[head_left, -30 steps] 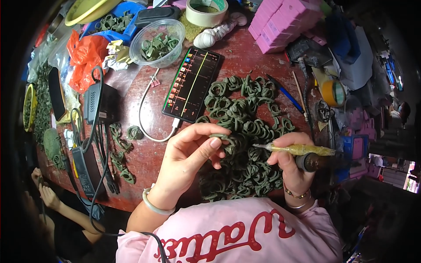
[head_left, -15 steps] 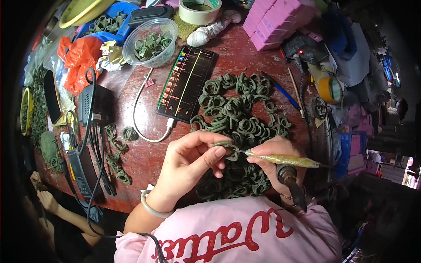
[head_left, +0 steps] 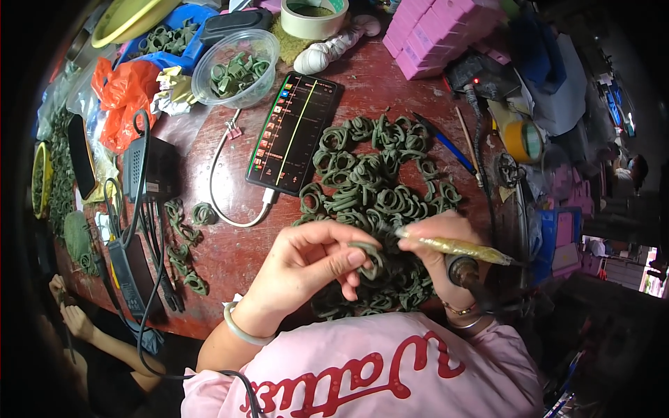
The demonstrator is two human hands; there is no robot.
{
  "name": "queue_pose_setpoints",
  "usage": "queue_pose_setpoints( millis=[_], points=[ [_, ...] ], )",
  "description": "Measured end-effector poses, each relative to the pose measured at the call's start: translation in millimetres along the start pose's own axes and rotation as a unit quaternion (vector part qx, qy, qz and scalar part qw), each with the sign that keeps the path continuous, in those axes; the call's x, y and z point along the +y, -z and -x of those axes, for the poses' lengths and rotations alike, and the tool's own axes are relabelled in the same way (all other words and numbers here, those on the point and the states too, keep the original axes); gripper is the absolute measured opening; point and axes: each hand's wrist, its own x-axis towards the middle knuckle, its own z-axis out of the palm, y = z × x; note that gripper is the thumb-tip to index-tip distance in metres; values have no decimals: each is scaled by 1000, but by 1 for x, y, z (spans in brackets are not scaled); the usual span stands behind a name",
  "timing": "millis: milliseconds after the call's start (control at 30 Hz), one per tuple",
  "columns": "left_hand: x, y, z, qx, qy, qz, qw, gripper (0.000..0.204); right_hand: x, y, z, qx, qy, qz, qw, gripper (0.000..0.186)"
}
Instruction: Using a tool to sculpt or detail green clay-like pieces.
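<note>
Between the thumb and fingers of my left hand (head_left: 306, 261) is a dark green ring (head_left: 374, 259), which looks like wax. My right hand (head_left: 446, 240) grips a slim tool with a yellow wrapped handle (head_left: 463, 249); its thin tip is blurred and stands apart from the ring. A dark, corded pen-like tool (head_left: 468, 275) also sits in this hand, below the yellow handle. Beneath and beyond both hands spreads a pile of similar green rings (head_left: 369, 174).
A phone (head_left: 293, 132) with a white cable lies beyond my left hand. Farther back are a clear tub of green pieces (head_left: 237, 70), a tape roll (head_left: 313, 17) and pink blocks (head_left: 439, 35). Black power boxes (head_left: 136, 275) stand left; a blue pen (head_left: 446, 144) lies right. Another person's hands (head_left: 73, 313) show lower left.
The yellow-handled tool's tip has come away from the ring as my right hand shifted slightly up and right. My left hand keeps the ring, now turned a little and slightly lower.
</note>
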Motion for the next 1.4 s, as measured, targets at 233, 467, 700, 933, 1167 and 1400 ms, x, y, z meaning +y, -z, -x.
queue_pose_setpoints(
  millis=[233,467,700,933,1167,1400],
  points=[
    [-4,9,-3,-24,-73,66,995,19,-9,3,2,69,-97,-78,990,24],
    [-4,19,-6,0,-139,59,989,18,-1,5,2,60,-8,-2,998,42],
    [-1,23,-5,-1,-191,37,981,16,-4,7,-2,26,51,88,994,47],
    [0,24,-6,-15,-218,40,975,16,-11,4,-3,9,58,179,982,42],
    [0,25,-6,-23,-225,26,974,16,-11,2,-4,6,75,210,975,40],
    [2,15,-5,50,-232,-5,971,21,-12,-1,-3,-13,66,244,967,42]
  ],
)
